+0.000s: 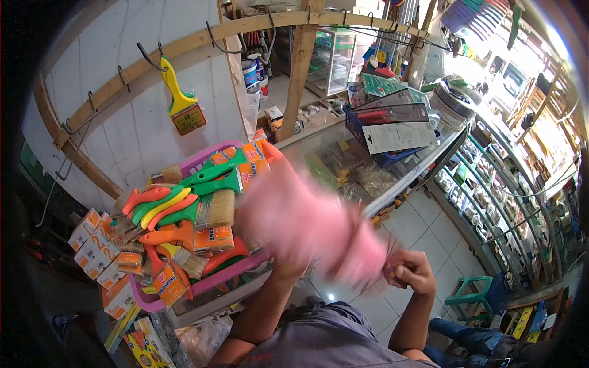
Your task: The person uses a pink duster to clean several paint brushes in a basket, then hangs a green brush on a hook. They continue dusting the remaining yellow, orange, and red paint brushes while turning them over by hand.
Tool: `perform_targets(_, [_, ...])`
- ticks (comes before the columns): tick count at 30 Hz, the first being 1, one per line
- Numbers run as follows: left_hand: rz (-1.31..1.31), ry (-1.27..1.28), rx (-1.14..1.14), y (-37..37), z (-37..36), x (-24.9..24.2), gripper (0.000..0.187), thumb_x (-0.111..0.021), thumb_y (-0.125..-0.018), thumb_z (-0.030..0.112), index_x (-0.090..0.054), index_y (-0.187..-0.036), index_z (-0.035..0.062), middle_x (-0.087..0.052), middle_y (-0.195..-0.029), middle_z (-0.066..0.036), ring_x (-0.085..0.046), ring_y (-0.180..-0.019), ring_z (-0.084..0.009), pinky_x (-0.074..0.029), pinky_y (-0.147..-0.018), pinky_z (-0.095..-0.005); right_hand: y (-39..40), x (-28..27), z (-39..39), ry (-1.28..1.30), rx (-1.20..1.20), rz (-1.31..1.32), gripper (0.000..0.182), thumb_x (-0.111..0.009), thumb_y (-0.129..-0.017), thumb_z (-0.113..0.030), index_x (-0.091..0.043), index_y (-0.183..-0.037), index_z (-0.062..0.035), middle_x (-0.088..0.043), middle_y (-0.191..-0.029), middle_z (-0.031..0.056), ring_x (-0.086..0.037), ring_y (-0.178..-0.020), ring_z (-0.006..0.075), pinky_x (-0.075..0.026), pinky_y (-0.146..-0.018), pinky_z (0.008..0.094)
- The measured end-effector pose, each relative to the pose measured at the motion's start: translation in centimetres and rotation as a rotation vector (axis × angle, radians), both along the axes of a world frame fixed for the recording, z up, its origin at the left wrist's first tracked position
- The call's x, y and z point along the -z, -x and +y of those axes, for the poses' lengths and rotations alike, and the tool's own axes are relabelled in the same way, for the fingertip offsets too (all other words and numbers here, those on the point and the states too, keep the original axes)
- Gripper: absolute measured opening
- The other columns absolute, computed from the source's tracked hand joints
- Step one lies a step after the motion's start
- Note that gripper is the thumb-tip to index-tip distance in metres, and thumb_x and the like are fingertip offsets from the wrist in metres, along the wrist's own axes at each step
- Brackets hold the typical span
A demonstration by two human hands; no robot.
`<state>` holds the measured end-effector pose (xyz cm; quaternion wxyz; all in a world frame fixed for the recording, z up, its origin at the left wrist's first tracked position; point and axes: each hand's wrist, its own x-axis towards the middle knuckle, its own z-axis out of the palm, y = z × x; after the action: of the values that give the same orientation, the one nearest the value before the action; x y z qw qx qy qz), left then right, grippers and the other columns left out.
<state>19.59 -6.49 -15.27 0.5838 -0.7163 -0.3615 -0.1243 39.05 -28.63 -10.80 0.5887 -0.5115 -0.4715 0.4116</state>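
Observation:
A pink object (313,227), smeared by motion, hangs between my two hands. My left hand (291,257) is at its lower left edge, with the fingers hidden behind the pink blur. At its narrow lower right end, my right hand (412,272) is closed on it. Left of the pink object, a pink basket (144,300) is heaped with paintbrushes (184,208) with green, yellow and orange handles, some in orange packaging. One paintbrush (181,101) with a yellow-green handle hangs from a hook on the wooden rail.
The wooden rail (245,26) with metal hooks arches above. A glass counter (380,202) bears a dark blue basket (386,161) of packaged goods. Boxes (95,245) lie left of the brushes. A green stool (472,294) and a person's jeans (460,334) are at the lower right.

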Motion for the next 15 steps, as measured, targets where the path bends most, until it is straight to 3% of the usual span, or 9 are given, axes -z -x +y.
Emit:
perform_targets(1, [0.514, -0.659, -0.345, -0.1, 0.1, 0.4, 0.055, -0.058, -0.098, 0.010, -0.033, -0.147, 0.0022, -0.047, -0.137, -0.008, -0.046, -0.128, -0.0180, -0.040, -0.108, -0.0363, 0.0, 0.1, 0.0, -0.051, -0.064, -0.058, 0.032, -0.061, -0.098, -0.031, -0.060, -0.102, 0.0006, -0.059, -0.068, 0.0062, -0.048, -0.048, 0.0065, -0.033, -0.039, 0.0205])
perform_targets(4, [1.903, -1.974, -1.481, -1.2, -1.0, -4.4, 0.053, -0.054, -0.102, 0.022, -0.033, -0.147, 0.0031, -0.049, -0.138, -0.006, -0.047, -0.127, -0.0175, -0.038, -0.109, -0.0378, 0.9, -0.4, 0.6, -0.020, 0.215, 0.144, 0.033, -0.064, -0.096, -0.031, -0.062, -0.101, 0.0011, -0.059, -0.069, 0.0051, -0.048, -0.049, 0.0059, -0.034, -0.040, 0.0201])
perform_targets(8, [1.752, -1.553, -1.163, -1.3, -1.4, -4.5, 0.052, -0.051, -0.102, 0.028, -0.034, -0.147, 0.0065, -0.051, -0.129, -0.010, -0.051, -0.119, -0.0217, -0.040, -0.106, -0.0405, 2.0, -0.5, 0.3, 0.135, 0.048, 0.084, 0.031, -0.063, -0.097, -0.027, -0.062, -0.106, 0.0022, -0.059, -0.074, 0.0011, -0.049, -0.056, 0.0040, -0.035, -0.045, 0.0199])
perform_targets(10, [1.044, -1.380, -1.435, -2.2, 1.1, -3.5, 0.053, -0.042, -0.104, 0.037, -0.033, -0.148, 0.0087, -0.049, -0.134, -0.013, -0.052, -0.120, -0.0276, -0.043, -0.104, -0.0496, 2.1, -1.0, 0.8, 0.146, -0.033, 0.061, 0.028, -0.062, -0.098, -0.026, -0.062, -0.105, 0.0011, -0.059, -0.074, 0.0005, -0.050, -0.057, 0.0039, -0.036, -0.046, 0.0199])
perform_targets(11, [0.915, -1.318, -1.397, -2.2, 1.3, -3.9, 0.054, -0.041, -0.104, 0.038, -0.032, -0.148, 0.0084, -0.047, -0.139, -0.015, -0.051, -0.123, -0.0298, -0.041, -0.105, -0.0512, 2.2, -1.1, 0.9, 0.153, -0.074, 0.053, 0.026, -0.061, -0.099, -0.025, -0.063, -0.105, 0.0006, -0.059, -0.074, 0.0002, -0.050, -0.058, 0.0039, -0.036, -0.046, 0.0199])
perform_targets(13, [1.547, -1.381, -1.243, -0.6, -1.9, -5.3, 0.064, -0.044, -0.101, 0.044, -0.026, -0.151, 0.0087, -0.044, -0.144, -0.017, -0.049, -0.128, -0.0323, -0.037, -0.108, -0.0563, 2.3, -0.2, 1.0, 0.190, 0.066, 0.023, 0.029, -0.063, -0.098, -0.026, -0.064, -0.109, 0.0008, -0.060, -0.072, 0.0006, -0.051, -0.058, 0.0041, -0.037, -0.047, 0.0207])
perform_targets(14, [1.392, -1.467, -1.080, 0.1, -0.6, -3.3, 0.064, -0.049, -0.097, 0.050, -0.036, -0.146, 0.0106, -0.043, -0.142, -0.017, -0.050, -0.125, -0.0322, -0.040, -0.107, -0.0540, 2.2, -0.3, 1.1, 0.195, 0.069, 0.006, 0.030, -0.064, -0.097, -0.026, -0.064, -0.110, 0.0010, -0.061, -0.073, 0.0010, -0.051, -0.058, 0.0041, -0.037, -0.047, 0.0208])
perform_targets(15, [1.440, -1.477, -1.101, 0.2, -0.6, -3.2, 0.064, -0.050, -0.096, 0.048, -0.036, -0.146, 0.0113, -0.043, -0.143, -0.017, -0.050, -0.125, -0.0319, -0.039, -0.108, -0.0530, 2.2, -0.3, 1.3, 0.200, 0.071, -0.010, 0.031, -0.064, -0.097, -0.026, -0.064, -0.112, 0.0012, -0.061, -0.073, 0.0013, -0.051, -0.058, 0.0041, -0.037, -0.047, 0.0209])
